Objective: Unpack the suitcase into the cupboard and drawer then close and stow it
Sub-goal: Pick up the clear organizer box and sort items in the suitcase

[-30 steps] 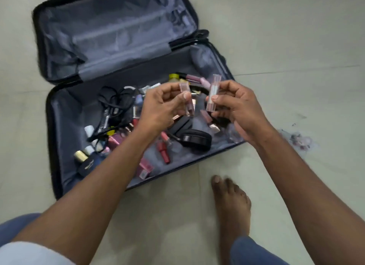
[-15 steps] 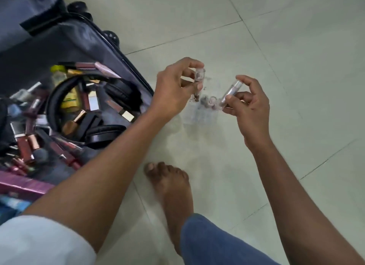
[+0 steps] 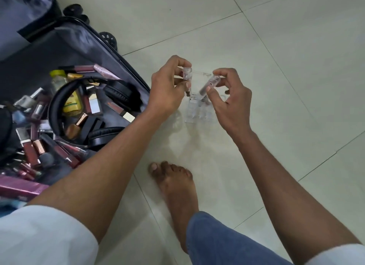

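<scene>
Suitcase (image 3: 83, 53) cut off left — clear organizer (image 3: 199, 112) indistinct.

hands (image 3: 197, 91) lowered over clear organizer (image 3: 199, 111) (tubes (image 3: 209, 85) tilted downward)

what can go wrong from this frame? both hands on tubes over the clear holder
1. The right hand holds its tube tilted over the clear organizer; it could miss a slot or tip the light organizer.
2. The left hand pinches its tube by the fingertips only, a grip that could slip onto the hard tile floor.
3. The bare foot sits close below.
</scene>
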